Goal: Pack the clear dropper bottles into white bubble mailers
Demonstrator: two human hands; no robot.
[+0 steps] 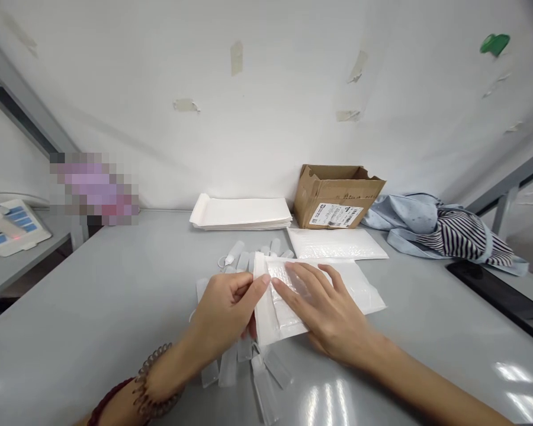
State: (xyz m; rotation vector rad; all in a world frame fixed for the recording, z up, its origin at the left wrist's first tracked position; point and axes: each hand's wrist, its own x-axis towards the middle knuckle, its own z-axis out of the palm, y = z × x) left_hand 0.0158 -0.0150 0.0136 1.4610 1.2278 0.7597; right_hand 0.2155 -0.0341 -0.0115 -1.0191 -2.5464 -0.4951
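Our left hand [222,310] pinches 1 white bubble-lined mailer [364,291], flap [265,328] seemingly unsealed; our right hand [335,316] rests on it, fingers spread. Translucent plastic bottles [265,390] lie loose outside.

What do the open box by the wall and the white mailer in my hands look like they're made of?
Box: matte brown cardboard, judging by its folded flaps.
Mailer: probably glossy plastic film, given the shine and bubbled texture.

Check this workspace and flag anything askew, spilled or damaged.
Translucent plastic bottles lie scattered at odd angles around the left hand, unlike the stacked white envelopes. Torn beige tape scraps cling to the white wall. No spill shows.
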